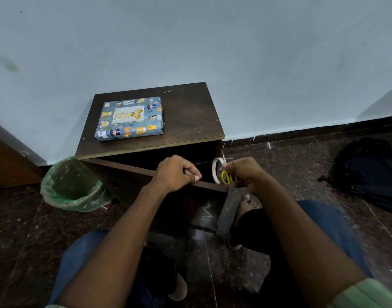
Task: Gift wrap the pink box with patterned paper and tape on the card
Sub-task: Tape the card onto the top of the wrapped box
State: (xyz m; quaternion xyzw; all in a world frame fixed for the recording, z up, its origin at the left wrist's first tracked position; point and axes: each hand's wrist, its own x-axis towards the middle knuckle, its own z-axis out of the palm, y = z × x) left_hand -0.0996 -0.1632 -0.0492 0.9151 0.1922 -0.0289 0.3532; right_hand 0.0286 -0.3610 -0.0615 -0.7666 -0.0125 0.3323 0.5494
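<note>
On top of the small dark wooden cabinet [186, 112], against the pale wall [212, 41], the wrapped box [129, 118] lay flat, toward the left rear of the surface, covered in blue paper printed with little bears. From where I watched, the card [128, 115] sat fixed on its upper face, with gold balloons and gold script reading "Happy Birthday". Both hands were well apart from the box, lower down and in front of the cabinet, neither touching it. The left hand [176, 173] had its fingers curled over the top edge of the cabinet door [128, 174], which stood swung out, and it gripped that edge. The right hand [242, 172] was just to the right of it, at the door's outer end, fingers closed around a pair of scissors [228, 177] with yellow handles, the blade tip poking up above the knuckles. A roll of tape [216, 170] stood on edge right against that hand; I could not tell for sure whether the fingers held it too or whether it merely rested there. A bin [72, 185] lined with a green bag stood on the dark speckled floor [290, 156] just left of the cabinet, below the box. A black bag [368, 172] lay on the floor off to the right, well clear of the hands. Below the right forearm I saw a bare foot in a sandal [243, 210] and blue trousers [323, 221] on both knees.
</note>
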